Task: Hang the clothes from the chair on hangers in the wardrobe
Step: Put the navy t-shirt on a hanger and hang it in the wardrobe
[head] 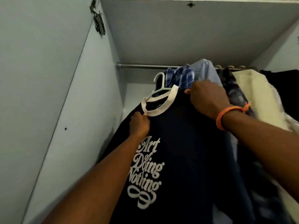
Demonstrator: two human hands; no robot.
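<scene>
Head view: the left hand pinches the white collar of the dark T-shirt at its near edge, while the right hand clamps on the far shoulder, apparently to keep the shirt spread square on the pale hanger whose hook pokes out of the neck. The hook sits below the rail and not yet on it, left of the shirts already hanging, probably aimed at that free stretch.

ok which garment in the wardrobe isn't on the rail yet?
The navy T-shirt with white collar and "Art of Doing Nothing" print: its pale hanger sits below the rail, held by both hands.
</scene>
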